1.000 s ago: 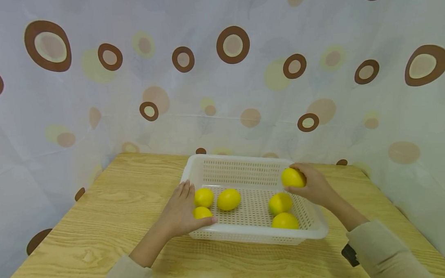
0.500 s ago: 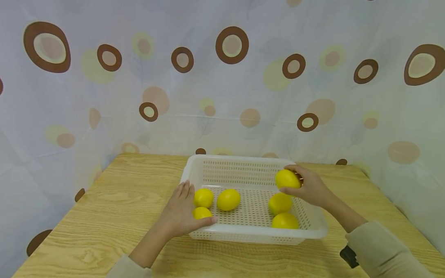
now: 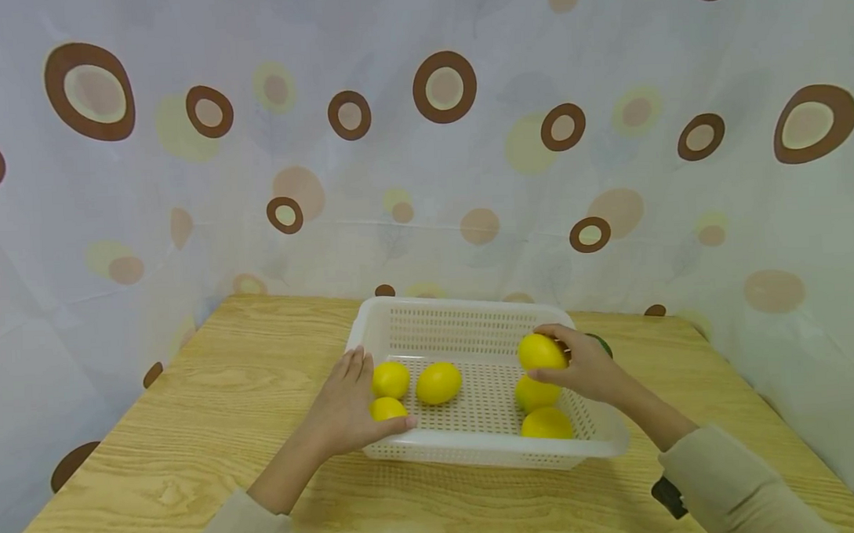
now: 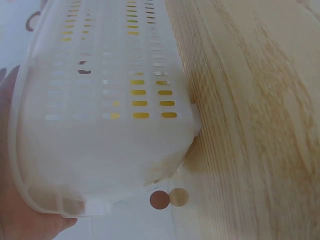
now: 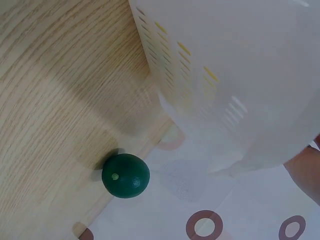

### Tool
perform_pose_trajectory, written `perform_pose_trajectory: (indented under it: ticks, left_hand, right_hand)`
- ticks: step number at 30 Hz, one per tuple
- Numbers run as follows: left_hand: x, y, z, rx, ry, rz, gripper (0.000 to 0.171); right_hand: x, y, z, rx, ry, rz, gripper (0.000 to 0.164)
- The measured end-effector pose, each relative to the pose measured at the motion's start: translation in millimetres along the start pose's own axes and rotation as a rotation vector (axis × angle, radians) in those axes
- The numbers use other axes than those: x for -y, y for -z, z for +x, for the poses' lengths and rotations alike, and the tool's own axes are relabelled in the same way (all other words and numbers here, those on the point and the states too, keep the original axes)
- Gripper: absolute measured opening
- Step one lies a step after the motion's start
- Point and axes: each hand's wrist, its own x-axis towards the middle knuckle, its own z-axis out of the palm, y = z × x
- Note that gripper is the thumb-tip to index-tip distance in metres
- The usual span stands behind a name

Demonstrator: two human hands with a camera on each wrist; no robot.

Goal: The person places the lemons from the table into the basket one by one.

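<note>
My right hand grips a yellow lemon over the right end of a white perforated plastic basket. Beneath it lie two more lemons, one partly hidden by the held lemon and thumb, the other a lemon near the front wall. My left hand rests on the basket's front left corner, fingers straight over the left rim and thumb along the front rim. Close to it, inside, are several lemons, among them a lemon. In the left wrist view, yellow shows through the slots of the basket wall.
Behind the right hand, outside the basket, a dark green round fruit with a pale stem spot sits on the wooden table. A patterned curtain hangs along the table's back and sides.
The right hand has carried its lemon left and slightly nearer, above the other right-side lemons. The green fruit has come into sight behind it. The left hand and basket look unchanged.
</note>
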Motion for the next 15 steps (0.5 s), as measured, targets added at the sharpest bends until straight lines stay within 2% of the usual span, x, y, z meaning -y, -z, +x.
perform_pose_trajectory:
  ticks: [15]
  left_hand:
    - [-0.1, 0.1, 0.0, -0.001, -0.005, 0.014, 0.106]
  right_hand:
    - [8, -14, 2, 0.112, 0.054, -0.041, 0.058]
